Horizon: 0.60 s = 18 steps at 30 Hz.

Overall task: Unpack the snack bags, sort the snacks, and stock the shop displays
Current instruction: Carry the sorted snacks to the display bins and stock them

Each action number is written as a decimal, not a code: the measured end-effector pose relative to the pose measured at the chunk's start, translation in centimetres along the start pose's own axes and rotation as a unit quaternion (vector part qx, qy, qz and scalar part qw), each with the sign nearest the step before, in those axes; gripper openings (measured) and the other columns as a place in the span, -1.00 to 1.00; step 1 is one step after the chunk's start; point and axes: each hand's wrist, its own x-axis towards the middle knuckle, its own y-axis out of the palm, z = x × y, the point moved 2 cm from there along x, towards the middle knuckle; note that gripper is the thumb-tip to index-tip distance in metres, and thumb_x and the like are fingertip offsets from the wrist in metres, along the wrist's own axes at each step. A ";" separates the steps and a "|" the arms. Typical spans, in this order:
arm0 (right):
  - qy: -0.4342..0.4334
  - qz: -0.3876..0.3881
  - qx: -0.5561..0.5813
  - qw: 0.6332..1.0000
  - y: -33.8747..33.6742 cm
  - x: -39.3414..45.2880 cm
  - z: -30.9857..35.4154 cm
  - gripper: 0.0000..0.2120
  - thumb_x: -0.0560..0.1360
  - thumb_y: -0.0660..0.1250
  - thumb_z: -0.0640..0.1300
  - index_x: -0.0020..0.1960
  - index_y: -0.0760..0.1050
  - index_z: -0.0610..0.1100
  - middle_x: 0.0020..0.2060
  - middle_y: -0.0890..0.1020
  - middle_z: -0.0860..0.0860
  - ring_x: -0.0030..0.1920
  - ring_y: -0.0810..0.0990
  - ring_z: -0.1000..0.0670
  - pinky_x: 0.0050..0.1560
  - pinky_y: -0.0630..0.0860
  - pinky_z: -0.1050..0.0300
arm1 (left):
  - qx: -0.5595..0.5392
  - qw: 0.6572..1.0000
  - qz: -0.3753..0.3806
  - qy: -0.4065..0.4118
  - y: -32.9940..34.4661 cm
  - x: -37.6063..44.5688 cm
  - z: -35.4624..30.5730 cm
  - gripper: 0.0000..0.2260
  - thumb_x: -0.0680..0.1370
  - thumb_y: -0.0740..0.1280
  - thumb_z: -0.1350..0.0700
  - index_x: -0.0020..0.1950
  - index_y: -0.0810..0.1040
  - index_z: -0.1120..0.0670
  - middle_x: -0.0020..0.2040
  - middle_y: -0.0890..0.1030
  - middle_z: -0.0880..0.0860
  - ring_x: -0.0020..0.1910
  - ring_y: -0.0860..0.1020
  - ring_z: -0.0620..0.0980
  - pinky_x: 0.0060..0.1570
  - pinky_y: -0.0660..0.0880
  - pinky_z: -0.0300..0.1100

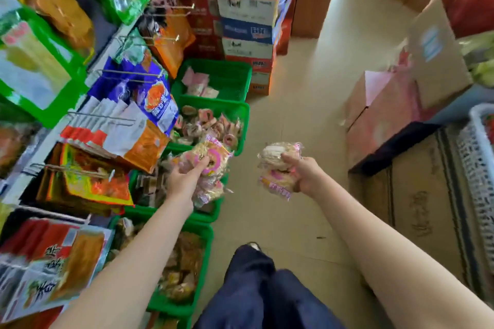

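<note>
Two hands are occupied, each holding clear-wrapped pink-and-white snack packs. Left hand (184, 179) grips a bundle of ring-snack packs (207, 165) above the row of green baskets, over the third basket (213, 215) from the far end. Right hand (304, 172) clutches a second bundle of snack packs (278, 168) over the bare tiled floor (294, 115), well apart from the baskets. Beyond the left hand, a green basket (242, 112) holds similar ring snacks; the far basket (240, 67) holds a few pink packets. Hanging snack bags (149, 93) fill the peg rack at left. Stacked cartons (248, 21) stand beyond the baskets. Cardboard boxes (417, 195) line the right side.
</note>
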 end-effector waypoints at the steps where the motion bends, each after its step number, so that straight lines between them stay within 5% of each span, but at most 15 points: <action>1: 0.010 -0.008 -0.007 1.000 1.4 2.8 0.8 -0.64 0.47 0.40 -0.21 0.19 0.42 -0.32 -0.04 0.60 -0.24 -0.30 0.65 -0.16 -0.24 0.61 -0.12 | 0.020 1.000 0.003 0.008 1.1 2.0 -1.1 -0.22 0.11 0.55 -0.24 0.24 0.48 0.04 0.13 0.59 0.07 0.07 0.56 0.12 0.12 0.50 0.03; 3: 0.031 -0.026 -0.021 0.999 4.4 8.6 2.1 -0.57 0.43 0.44 -0.19 0.23 0.41 -0.29 0.07 0.59 -0.26 -0.15 0.64 -0.23 -0.06 0.57 -0.24 | 0.088 0.995 0.015 0.042 3.3 6.8 -2.5 -0.45 0.35 0.51 -0.09 0.24 0.47 0.12 0.11 0.55 0.08 0.05 0.51 0.05 0.03 0.44 -0.12; 6: 0.036 -0.049 -0.052 0.997 8.3 19.4 2.1 -0.44 0.27 0.55 -0.08 0.18 0.47 -0.27 0.14 0.56 -0.27 0.04 0.61 -0.29 0.01 0.54 -0.32 | 0.242 0.966 0.020 0.090 6.9 14.5 -3.0 -0.50 0.42 0.47 0.00 0.27 0.45 0.16 0.19 0.40 0.10 0.19 0.42 0.03 0.10 0.30 -0.21; 10: 0.045 -0.096 -0.135 0.985 13.4 32.1 1.1 -0.46 0.31 0.52 -0.03 0.18 0.48 -0.27 0.23 0.48 -0.26 0.21 0.49 -0.23 0.18 0.50 -0.15 | 0.324 0.943 -0.012 0.077 9.3 25.9 -1.4 -0.38 0.36 0.49 -0.10 0.30 0.42 0.17 0.27 0.34 0.15 0.21 0.45 0.19 0.21 0.41 -0.01; 13: 0.043 -0.117 -0.219 0.968 17.1 39.0 1.4 -0.44 0.40 0.45 0.01 0.29 0.46 -0.24 0.18 0.54 -0.23 0.26 0.45 -0.19 0.26 0.43 -0.04 | 0.397 0.913 -0.028 0.089 10.1 32.4 -0.5 -0.43 0.35 0.50 -0.07 0.24 0.47 0.18 0.21 0.38 0.16 0.19 0.43 0.15 0.20 0.36 -0.09; 18: 0.046 -0.026 -0.218 0.975 22.7 47.0 1.4 -0.45 0.46 0.36 0.08 0.34 0.37 -0.16 -0.02 0.46 -0.08 -0.11 0.46 -0.06 -0.17 0.40 0.14 | 0.369 0.927 -0.059 0.028 10.1 40.2 0.8 -0.55 0.33 0.53 0.00 0.11 0.54 0.20 0.13 0.43 0.20 0.10 0.49 0.15 0.17 0.41 -0.08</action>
